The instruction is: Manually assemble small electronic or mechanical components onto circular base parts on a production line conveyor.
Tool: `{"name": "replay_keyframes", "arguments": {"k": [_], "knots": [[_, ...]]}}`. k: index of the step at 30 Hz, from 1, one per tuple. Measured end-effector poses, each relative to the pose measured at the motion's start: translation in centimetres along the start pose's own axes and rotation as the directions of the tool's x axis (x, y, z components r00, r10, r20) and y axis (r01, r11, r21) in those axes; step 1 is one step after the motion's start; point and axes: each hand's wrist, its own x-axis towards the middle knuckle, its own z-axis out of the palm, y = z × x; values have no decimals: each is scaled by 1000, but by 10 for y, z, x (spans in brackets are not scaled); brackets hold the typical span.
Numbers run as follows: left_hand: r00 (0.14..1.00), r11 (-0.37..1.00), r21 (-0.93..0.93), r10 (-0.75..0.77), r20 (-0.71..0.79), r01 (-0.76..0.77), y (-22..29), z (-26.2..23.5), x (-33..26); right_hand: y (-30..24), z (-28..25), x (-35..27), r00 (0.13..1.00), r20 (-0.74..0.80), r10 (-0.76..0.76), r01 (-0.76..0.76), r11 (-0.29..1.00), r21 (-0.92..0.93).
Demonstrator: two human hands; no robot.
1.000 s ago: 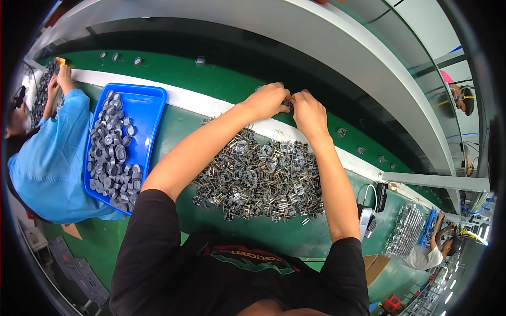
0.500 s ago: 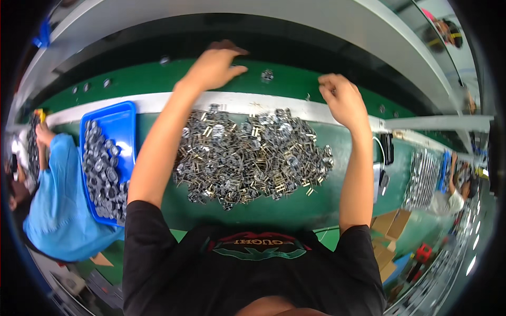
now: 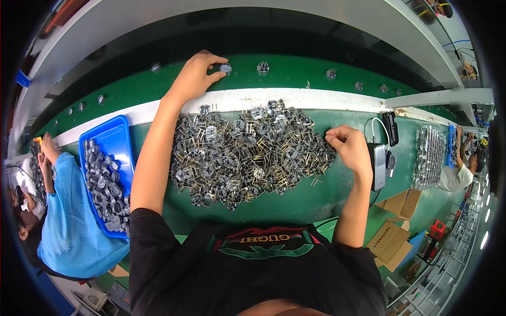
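A big heap of small metal frame parts [image 3: 247,152] lies on the green bench in front of me. My left hand [image 3: 196,75] reaches over the white strip [image 3: 295,98] onto the green belt [image 3: 284,71] and pinches a small round grey part [image 3: 225,68] there. More such parts [image 3: 262,67] sit spaced along the belt. My right hand [image 3: 348,146] rests at the right edge of the heap, fingers curled onto the metal pieces; what it holds is hidden.
A blue tray [image 3: 108,174] of dark round parts stands at the left, beside a person in a blue shirt [image 3: 68,221]. A black device with a cable [image 3: 378,163] lies right of my right hand. Another person [image 3: 458,171] works by a further heap [image 3: 429,155]. Cardboard boxes [image 3: 395,221] sit below.
Both hands were together at the white strip. The left one then reached out onto the belt and now pinches a round part; the right one dropped back to the heap's right edge.
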Motion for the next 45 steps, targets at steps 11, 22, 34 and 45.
{"name": "replay_keyframes", "arguments": {"k": [11,22,34,45], "knots": [[998,997,-47,-67,6,67,7,5,-3,15,19,-32,937,-346,-53,268,743,613],[998,995,-102,-8,-57,2,-2,13,-11,-109,54,61,929,-114,-353,366,825,430],[998,999,-20,48,-52,-49,-2,19,-12,-162,122,146,949,72,-308,313,947,-67],[995,996,77,-37,-98,45,4,17,-13,-157,147,143,848,74,-525,521,798,-305]]}}
